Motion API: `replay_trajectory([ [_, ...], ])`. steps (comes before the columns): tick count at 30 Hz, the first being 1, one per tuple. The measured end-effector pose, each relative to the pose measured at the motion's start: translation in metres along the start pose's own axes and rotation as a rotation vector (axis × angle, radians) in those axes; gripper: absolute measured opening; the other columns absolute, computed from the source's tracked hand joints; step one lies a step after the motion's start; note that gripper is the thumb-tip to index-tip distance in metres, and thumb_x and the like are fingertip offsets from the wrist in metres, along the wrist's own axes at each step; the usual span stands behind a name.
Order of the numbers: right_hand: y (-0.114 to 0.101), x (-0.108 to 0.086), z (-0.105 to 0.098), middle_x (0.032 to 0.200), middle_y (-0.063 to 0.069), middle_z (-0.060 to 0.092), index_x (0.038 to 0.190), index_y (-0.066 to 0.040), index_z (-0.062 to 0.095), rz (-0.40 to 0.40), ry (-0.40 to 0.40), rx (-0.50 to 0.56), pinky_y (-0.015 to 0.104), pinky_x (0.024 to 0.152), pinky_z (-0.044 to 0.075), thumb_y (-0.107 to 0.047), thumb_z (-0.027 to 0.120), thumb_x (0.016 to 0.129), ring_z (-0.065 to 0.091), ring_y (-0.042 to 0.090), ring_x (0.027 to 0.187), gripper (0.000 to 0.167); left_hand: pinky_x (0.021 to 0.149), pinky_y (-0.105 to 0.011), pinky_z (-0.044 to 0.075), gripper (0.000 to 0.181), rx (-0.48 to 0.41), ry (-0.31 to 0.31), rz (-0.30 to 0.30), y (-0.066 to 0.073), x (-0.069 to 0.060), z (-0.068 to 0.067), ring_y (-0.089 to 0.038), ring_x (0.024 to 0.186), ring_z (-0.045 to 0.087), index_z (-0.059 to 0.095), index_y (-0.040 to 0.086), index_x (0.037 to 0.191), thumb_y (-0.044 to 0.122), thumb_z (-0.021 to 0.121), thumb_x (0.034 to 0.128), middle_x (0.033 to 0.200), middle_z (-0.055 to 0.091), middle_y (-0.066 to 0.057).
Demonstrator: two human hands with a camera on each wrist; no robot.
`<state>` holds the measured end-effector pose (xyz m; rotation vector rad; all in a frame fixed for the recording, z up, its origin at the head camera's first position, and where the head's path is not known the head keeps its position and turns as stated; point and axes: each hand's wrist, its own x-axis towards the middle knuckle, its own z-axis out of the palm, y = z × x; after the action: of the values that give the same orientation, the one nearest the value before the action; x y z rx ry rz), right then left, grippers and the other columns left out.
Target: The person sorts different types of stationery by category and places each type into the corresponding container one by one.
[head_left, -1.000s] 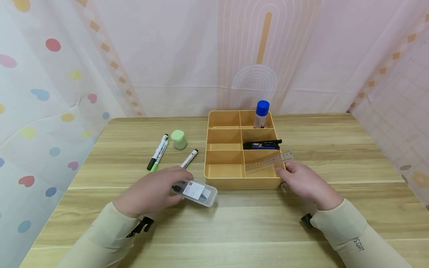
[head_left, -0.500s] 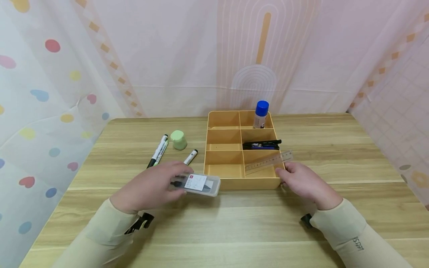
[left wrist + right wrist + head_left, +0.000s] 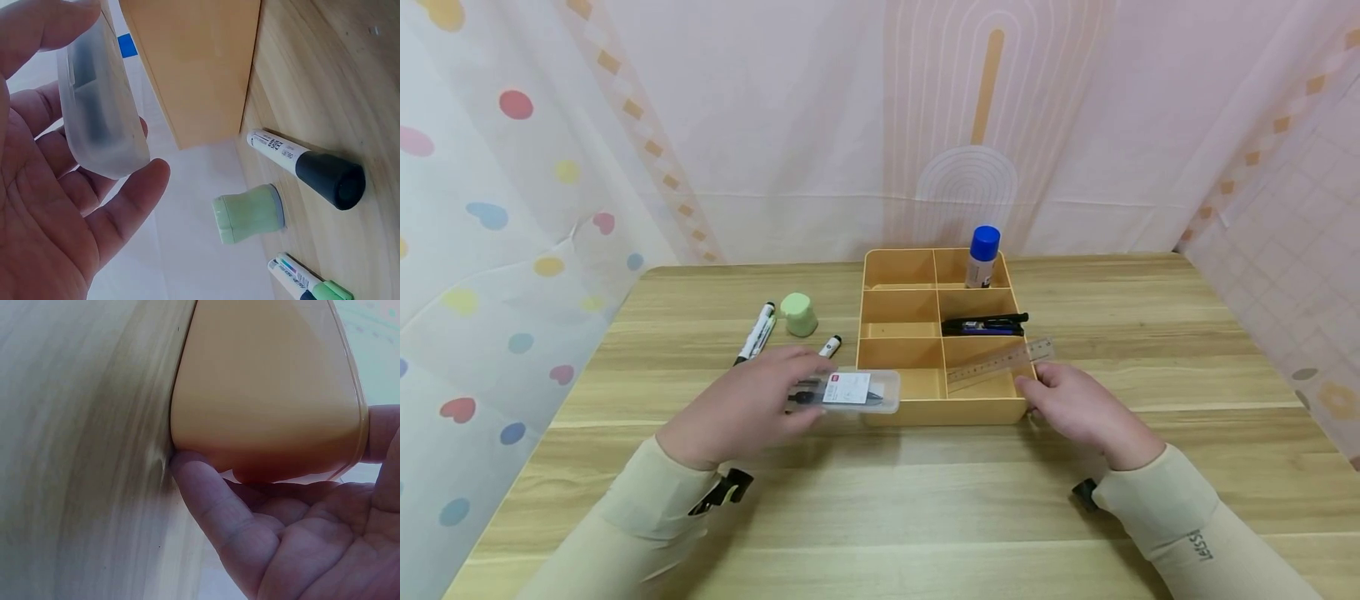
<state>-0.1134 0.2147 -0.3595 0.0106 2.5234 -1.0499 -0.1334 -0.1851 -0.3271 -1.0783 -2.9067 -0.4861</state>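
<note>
My left hand (image 3: 745, 408) grips a clear plastic case (image 3: 848, 390) by its left end, thumb on one side and fingers on the other. The case, with a white label and a dark compass-like tool inside, overlaps the front left corner of the orange organizer (image 3: 951, 412) in the head view. In the left wrist view the case (image 3: 103, 106) is off the table. My right hand (image 3: 1086, 408) grips the organizer's front right corner, the thumb over its rim; in the right wrist view a fingertip (image 3: 187, 464) touches low on the organizer wall (image 3: 269, 381).
The organizer's right compartments hold a blue-capped glue stick (image 3: 981, 258), black pens (image 3: 985, 325) and a clear ruler (image 3: 1000, 362). Left of it are a green object (image 3: 799, 315), a black-capped marker (image 3: 830, 347) and two pens (image 3: 756, 332) side by side.
My left hand has raised the case and moved it away from me and slightly right, to the organizer's front left corner. The right hand stays at its corner.
</note>
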Motion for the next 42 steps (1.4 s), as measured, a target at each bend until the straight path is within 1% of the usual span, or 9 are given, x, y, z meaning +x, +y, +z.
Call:
replay_trajectory([
  [6, 0.000, 0.000, 0.000, 0.112, 0.010, 0.068, 0.131, -0.005, 0.066, -0.012, 0.004, -0.010, 0.033, 0.076, 0.044, -0.038, 0.041, 0.111, 0.058, 0.023, 0.094, 0.046, 0.096, -0.046, 0.056, 0.045, 0.007, -0.006, -0.026, 0.003, 0.003, -0.002, -0.019, 0.113, 0.064, 0.070, 0.015, 0.135, 0.026, 0.080, 0.0919, 0.132, 0.069, -0.003],
  [11, 0.000, 0.000, 0.001, 0.109, 0.010, 0.068, 0.128, -0.005, 0.067, -0.010, 0.014, -0.005, 0.033, 0.074, 0.044, -0.036, 0.043, 0.111, 0.058, 0.023, 0.091, 0.043, 0.099, -0.048, 0.056, 0.046, 0.018, -0.013, -0.034, 0.005, 0.007, -0.001, -0.023, 0.117, 0.063, 0.070, 0.013, 0.135, 0.027, 0.079, 0.0925, 0.132, 0.069, -0.004],
  [17, 0.000, 0.000, 0.000, 0.110, 0.010, 0.068, 0.128, -0.005, 0.067, -0.009, 0.014, -0.007, 0.033, 0.074, 0.044, -0.038, 0.043, 0.111, 0.058, 0.023, 0.092, 0.044, 0.101, -0.050, 0.055, 0.049, 0.045, -0.024, -0.023, 0.007, 0.012, 0.000, -0.025, 0.119, 0.064, 0.068, 0.013, 0.139, 0.031, 0.078, 0.0945, 0.136, 0.068, -0.008],
  [22, 0.000, 0.000, 0.000, 0.110, 0.010, 0.067, 0.128, -0.005, 0.066, -0.005, 0.007, 0.003, 0.034, 0.073, 0.043, -0.038, 0.042, 0.111, 0.056, 0.023, 0.091, 0.044, 0.099, -0.048, 0.055, 0.050, 0.063, -0.009, -0.002, 0.010, 0.017, 0.000, -0.023, 0.113, 0.064, 0.068, 0.014, 0.139, 0.030, 0.079, 0.0938, 0.131, 0.069, -0.006],
  [26, 0.000, 0.000, 0.001, 0.109, 0.010, 0.067, 0.129, -0.005, 0.066, -0.003, 0.003, 0.006, 0.034, 0.072, 0.043, -0.038, 0.042, 0.111, 0.056, 0.023, 0.090, 0.044, 0.098, -0.046, 0.054, 0.049, 0.070, 0.004, 0.013, 0.013, 0.020, -0.001, -0.023, 0.109, 0.063, 0.069, 0.012, 0.137, 0.030, 0.081, 0.0924, 0.125, 0.070, -0.005],
  [29, 0.000, 0.001, 0.001, 0.106, 0.010, 0.067, 0.126, -0.005, 0.067, -0.005, 0.013, 0.004, 0.034, 0.071, 0.043, -0.037, 0.043, 0.111, 0.055, 0.023, 0.087, 0.042, 0.098, -0.046, 0.053, 0.049, 0.071, 0.009, 0.020, 0.014, 0.023, 0.000, -0.023, 0.107, 0.063, 0.070, 0.011, 0.135, 0.030, 0.082, 0.0915, 0.123, 0.071, -0.006],
  [33, 0.001, 0.001, 0.001, 0.102, 0.009, 0.068, 0.123, -0.004, 0.067, -0.023, 0.032, -0.002, 0.034, 0.067, 0.042, -0.038, 0.043, 0.111, 0.054, 0.022, 0.081, 0.043, 0.100, -0.045, 0.052, 0.049, 0.068, 0.013, 0.028, 0.014, 0.026, 0.001, -0.023, 0.110, 0.063, 0.071, 0.011, 0.135, 0.032, 0.081, 0.0917, 0.124, 0.071, -0.006],
  [38, 0.002, 0.000, 0.001, 0.101, 0.009, 0.069, 0.123, -0.003, 0.068, -0.038, 0.042, 0.001, 0.034, 0.066, 0.041, -0.037, 0.042, 0.111, 0.053, 0.021, 0.079, 0.044, 0.102, -0.046, 0.051, 0.048, 0.063, 0.017, 0.022, 0.015, 0.030, 0.003, -0.023, 0.112, 0.064, 0.072, 0.012, 0.134, 0.034, 0.081, 0.0923, 0.125, 0.072, -0.005],
  [42, 0.002, 0.001, 0.002, 0.103, 0.009, 0.069, 0.125, -0.003, 0.068, -0.033, 0.039, -0.002, 0.034, 0.067, 0.042, -0.037, 0.042, 0.111, 0.055, 0.021, 0.082, 0.044, 0.102, -0.047, 0.053, 0.049, 0.058, 0.008, -0.005, 0.018, 0.032, 0.004, -0.025, 0.113, 0.065, 0.072, 0.013, 0.135, 0.035, 0.081, 0.0923, 0.127, 0.071, -0.006],
])
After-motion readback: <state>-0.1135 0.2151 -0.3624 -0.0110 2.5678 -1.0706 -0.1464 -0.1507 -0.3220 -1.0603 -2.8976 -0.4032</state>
